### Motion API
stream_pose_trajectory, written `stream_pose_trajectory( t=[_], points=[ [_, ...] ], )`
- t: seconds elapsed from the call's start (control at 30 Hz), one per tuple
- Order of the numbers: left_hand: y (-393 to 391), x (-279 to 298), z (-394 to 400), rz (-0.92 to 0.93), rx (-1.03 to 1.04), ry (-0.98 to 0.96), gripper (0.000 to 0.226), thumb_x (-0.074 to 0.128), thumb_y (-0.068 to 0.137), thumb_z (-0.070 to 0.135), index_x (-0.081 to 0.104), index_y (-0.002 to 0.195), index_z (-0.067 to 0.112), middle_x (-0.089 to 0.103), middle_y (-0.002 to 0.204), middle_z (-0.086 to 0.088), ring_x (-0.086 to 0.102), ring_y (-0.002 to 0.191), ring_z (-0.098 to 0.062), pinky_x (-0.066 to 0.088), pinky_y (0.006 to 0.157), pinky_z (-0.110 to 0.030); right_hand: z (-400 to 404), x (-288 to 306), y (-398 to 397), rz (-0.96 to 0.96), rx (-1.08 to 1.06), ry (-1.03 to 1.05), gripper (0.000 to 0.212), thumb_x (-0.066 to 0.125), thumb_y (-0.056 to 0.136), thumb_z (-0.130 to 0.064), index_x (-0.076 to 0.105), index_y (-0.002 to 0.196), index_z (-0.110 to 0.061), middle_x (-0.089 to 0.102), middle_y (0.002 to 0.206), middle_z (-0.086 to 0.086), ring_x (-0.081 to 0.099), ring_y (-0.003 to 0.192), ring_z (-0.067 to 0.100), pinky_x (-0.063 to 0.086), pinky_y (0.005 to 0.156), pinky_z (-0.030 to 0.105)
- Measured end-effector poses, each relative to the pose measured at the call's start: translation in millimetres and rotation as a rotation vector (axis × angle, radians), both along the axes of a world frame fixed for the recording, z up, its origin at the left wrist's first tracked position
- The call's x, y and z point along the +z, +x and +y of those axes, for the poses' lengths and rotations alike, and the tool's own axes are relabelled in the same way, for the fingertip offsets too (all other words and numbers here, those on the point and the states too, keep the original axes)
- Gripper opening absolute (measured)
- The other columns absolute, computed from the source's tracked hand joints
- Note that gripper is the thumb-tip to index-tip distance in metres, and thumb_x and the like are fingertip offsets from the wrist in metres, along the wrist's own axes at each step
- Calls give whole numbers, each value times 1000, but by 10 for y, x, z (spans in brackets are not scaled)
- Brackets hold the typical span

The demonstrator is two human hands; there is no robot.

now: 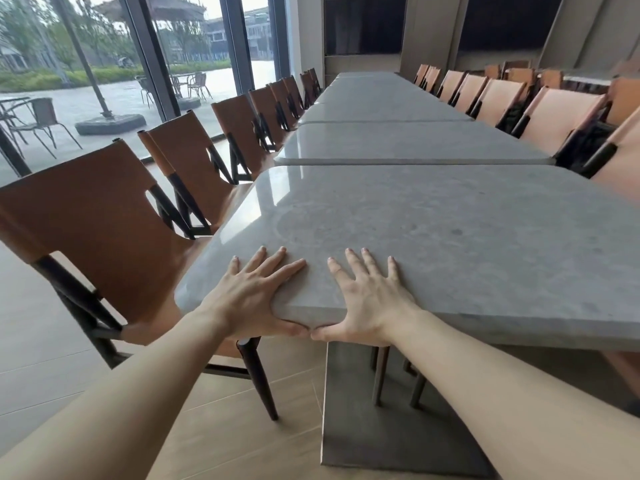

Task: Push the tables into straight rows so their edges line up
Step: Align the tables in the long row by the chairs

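A: Starting at the left, what stands beside the table?

B: A row of brown leather chairs (104,230) along the window side, the nearest one just beside the nearest table (433,237). The table's left edge sits further left than that of the next table (412,143), so the two do not line up.

A: And the hands?

B: The left hand (256,292) lies flat on the stone top at its near corner, fingers spread and straight, thumb hooked under the edge. The right hand (369,296) does the same just beside it (the two thumbs nearly meet under the corner). Neither curls round anything; both press the slab.

A: How should the push go?

B: I'd judge it wants a slow sideways shove toward the right, palms kept low and flat so the top does not tip on its single grey pedestal (363,410). Watch the seam with the next table while easing it over.

A: Where is the table relative to the grip?

B: It stretches ahead and to the right; the hands hold only its near-left corner.
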State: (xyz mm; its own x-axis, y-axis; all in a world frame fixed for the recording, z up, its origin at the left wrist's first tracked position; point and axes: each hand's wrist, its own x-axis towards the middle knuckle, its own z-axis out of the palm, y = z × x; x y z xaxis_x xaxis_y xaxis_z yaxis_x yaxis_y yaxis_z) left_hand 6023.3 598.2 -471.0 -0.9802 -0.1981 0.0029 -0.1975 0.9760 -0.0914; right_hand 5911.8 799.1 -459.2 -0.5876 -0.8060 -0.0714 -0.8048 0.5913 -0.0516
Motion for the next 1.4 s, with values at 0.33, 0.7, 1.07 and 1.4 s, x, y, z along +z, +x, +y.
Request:
stream_pose_trajectory(
  t=[0.33,0.7,1.07,1.4],
  points=[
    [-25,-7,-114,5,-20,37,128,11,41,111,-10,154,53,-4,170,9,-4,157,-26,11,123,-56,-95,9,-28,-12,-27,-3,127,50,66,-93,-5,160,-29,-8,169,6,-11,155,28,-5,122,60],
    [-46,-3,-185,-13,-35,41,123,18,46,107,-11,153,54,-5,170,7,-6,156,-25,8,122,-55,-156,-2,-45,-23,-33,12,128,49,64,-95,-6,159,-29,-9,169,6,-13,155,27,-6,121,61],
    [-51,-31,-199,3,-37,86,126,21,44,108,-4,154,54,-1,170,8,-5,156,-25,7,124,-58,-165,-33,-27,12,-28,2,126,49,65,-94,-3,160,-29,-5,169,5,-8,156,26,-3,122,61],
    [-50,-48,-221,28,-56,72,129,18,43,109,0,156,52,3,170,6,0,156,-27,11,123,-60,-167,-37,-34,2,-27,-5,127,48,64,-95,-3,160,-31,-4,169,4,-7,156,26,-2,122,61]
  ],
)
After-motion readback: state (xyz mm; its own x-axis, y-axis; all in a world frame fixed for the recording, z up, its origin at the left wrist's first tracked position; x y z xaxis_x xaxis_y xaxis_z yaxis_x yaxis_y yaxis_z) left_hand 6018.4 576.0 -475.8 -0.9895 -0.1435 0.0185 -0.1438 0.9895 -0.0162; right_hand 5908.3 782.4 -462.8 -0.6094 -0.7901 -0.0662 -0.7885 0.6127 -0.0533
